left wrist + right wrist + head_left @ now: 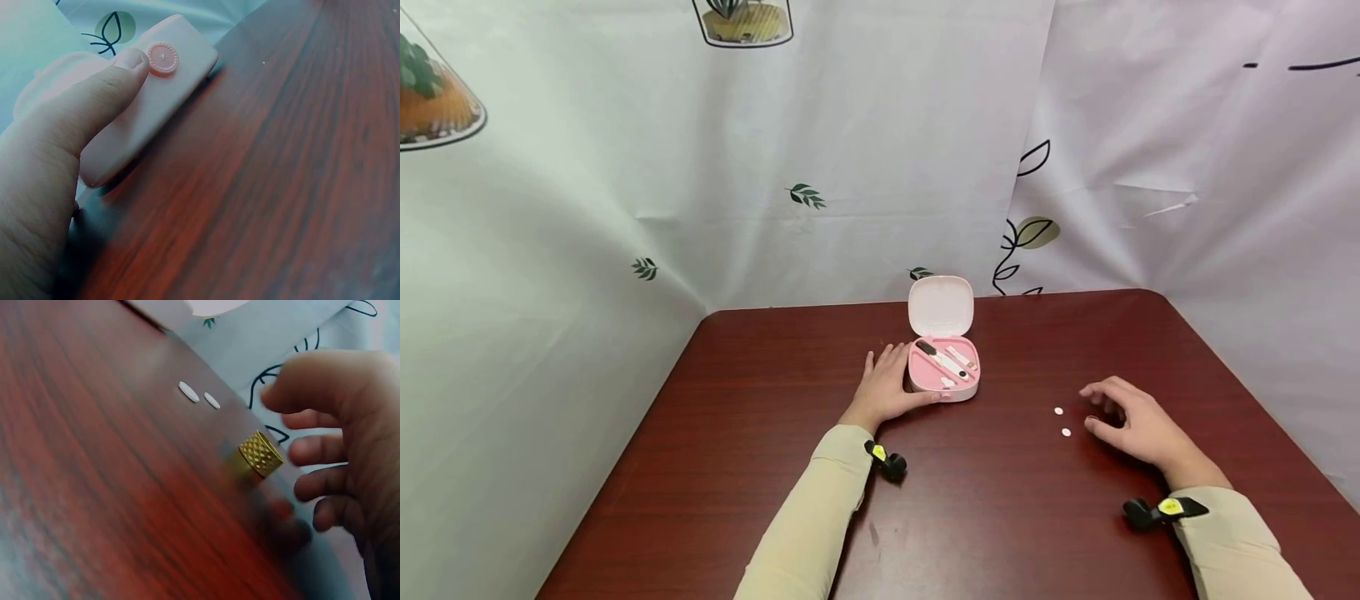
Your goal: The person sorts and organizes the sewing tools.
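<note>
A small pink-and-white case point(964, 392) stands on the table with its lid point(940, 306) up. In its pink tray lie a slim white tool with a dark end point(943, 361) and smaller white pieces. My left hand point(883, 392) holds the case at its left side, the thumb on the front beside a round pink button catch point(164, 59). Off to the right, my right hand point(1138, 425) hovers low with loosely bent fingers and nothing in them. Just by these fingers is a gold thimble point(260, 454), hidden in the head view. Two white discs point(1058, 411) lie left of that hand.
The dark red wooden table point(760, 467) ends at a back edge close behind the case. A pale printed cloth point(880, 150) hangs behind and along both sides. Each forearm wears a black wrist camera point(887, 461).
</note>
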Available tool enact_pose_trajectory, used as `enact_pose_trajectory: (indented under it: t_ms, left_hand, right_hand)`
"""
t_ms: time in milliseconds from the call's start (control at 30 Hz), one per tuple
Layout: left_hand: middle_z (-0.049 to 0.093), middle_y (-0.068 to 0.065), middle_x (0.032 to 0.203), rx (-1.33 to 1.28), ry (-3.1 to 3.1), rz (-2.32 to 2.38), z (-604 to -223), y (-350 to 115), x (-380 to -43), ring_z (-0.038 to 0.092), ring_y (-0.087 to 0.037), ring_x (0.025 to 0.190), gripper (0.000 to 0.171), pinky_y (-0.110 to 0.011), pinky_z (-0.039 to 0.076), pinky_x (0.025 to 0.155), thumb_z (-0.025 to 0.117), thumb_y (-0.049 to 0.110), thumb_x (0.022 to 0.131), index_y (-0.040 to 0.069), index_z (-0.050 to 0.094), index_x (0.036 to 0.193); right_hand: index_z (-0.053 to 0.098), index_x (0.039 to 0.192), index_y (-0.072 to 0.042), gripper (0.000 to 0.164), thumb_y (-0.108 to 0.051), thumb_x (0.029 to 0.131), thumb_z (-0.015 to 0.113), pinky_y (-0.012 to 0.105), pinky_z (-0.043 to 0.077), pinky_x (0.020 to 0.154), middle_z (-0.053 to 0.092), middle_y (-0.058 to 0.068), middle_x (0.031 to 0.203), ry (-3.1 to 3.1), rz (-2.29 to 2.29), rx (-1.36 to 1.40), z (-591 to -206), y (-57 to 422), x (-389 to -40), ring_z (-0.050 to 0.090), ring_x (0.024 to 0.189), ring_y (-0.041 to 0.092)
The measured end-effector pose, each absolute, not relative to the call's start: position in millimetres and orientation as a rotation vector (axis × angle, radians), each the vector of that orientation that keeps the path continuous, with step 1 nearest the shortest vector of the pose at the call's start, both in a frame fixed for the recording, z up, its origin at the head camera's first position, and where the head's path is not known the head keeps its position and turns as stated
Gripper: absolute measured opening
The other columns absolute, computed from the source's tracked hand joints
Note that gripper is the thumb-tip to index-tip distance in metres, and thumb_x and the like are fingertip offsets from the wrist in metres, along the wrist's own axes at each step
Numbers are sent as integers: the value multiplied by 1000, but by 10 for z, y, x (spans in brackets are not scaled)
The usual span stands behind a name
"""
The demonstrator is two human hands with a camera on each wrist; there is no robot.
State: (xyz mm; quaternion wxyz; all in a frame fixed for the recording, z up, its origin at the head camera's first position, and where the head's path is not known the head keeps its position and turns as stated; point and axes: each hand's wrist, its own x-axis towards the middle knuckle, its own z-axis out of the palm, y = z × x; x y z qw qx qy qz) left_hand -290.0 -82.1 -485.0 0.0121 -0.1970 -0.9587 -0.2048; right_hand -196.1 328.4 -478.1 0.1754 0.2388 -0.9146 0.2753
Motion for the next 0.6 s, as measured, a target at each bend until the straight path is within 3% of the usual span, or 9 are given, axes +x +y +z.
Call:
enact_pose_trajectory:
  t_ms: [267, 600]
  left_hand:
    - [32, -8, 164, -625, -2997, -629, -4847, -813, -2913, 20, -27, 154, 112, -55, 4, 123, 60, 83, 76, 22, 22, 163]
    - [32, -9, 164, -644, -2990, -628, -4853, -806, -2884, 20, -28, 154, 112, -56, 4, 123, 60, 83, 76, 20, 25, 162]
  right_hand:
    - [63, 86, -24, 33, -1, 70, 82, 22, 41, 60, 51, -16, 79, -2636, 729, 705, -4781, 3284, -1965, 47, 71, 0]
    - [65, 85, -23, 26, -3, 75, 80, 24, 43, 60, 54, -13, 79, -2619, 739, 616, -4761, 3149, -2157, 48, 70, 3]
